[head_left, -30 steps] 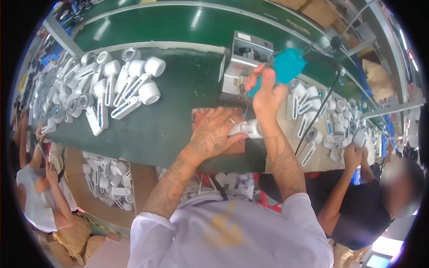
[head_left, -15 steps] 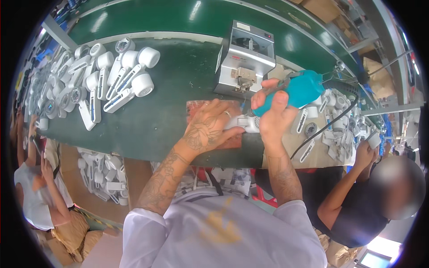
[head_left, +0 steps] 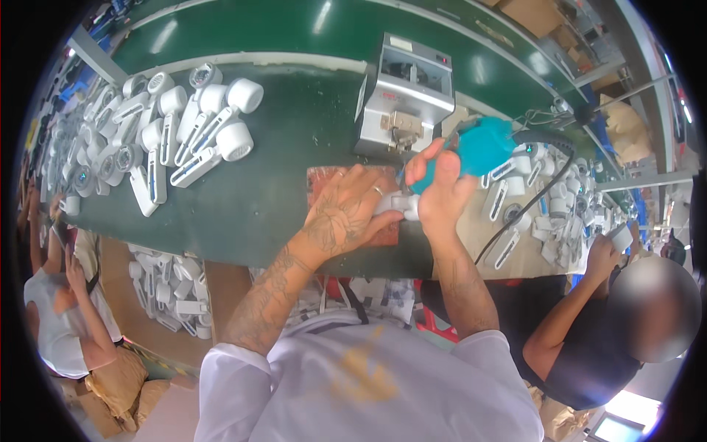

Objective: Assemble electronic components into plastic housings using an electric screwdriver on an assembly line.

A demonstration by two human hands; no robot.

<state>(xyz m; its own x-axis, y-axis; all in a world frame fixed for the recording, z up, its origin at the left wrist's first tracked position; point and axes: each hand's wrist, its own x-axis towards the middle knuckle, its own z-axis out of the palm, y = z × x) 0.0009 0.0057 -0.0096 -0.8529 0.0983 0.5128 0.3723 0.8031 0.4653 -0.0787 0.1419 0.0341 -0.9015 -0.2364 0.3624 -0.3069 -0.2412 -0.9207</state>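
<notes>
My left hand (head_left: 342,210) lies over a red mat (head_left: 321,178) on the green bench and presses down a white handheld fan (head_left: 402,205). Its fingers hide most of that fan; a white jointed end shows beyond the thumb. In my right hand (head_left: 444,197) is a teal electric screwdriver (head_left: 484,149), gripped at a slant with its front end toward the fan. The fingers cover its tip, so contact with a screw cannot be seen. A black cable (head_left: 524,211) hangs on the right.
A grey metal machine (head_left: 405,99) stands just beyond my hands. White fans (head_left: 193,140) pile up at the left; more fans and parts (head_left: 556,221) lie on cardboard at the right. Below the bench a carton (head_left: 121,295) holds more. A person (head_left: 589,324) works close at my right, another (head_left: 66,317) at the left.
My right hand has shifted slightly left with the screwdriver, closer to the fan, and the screwdriver's rear end has moved left. My left hand stays in place.
</notes>
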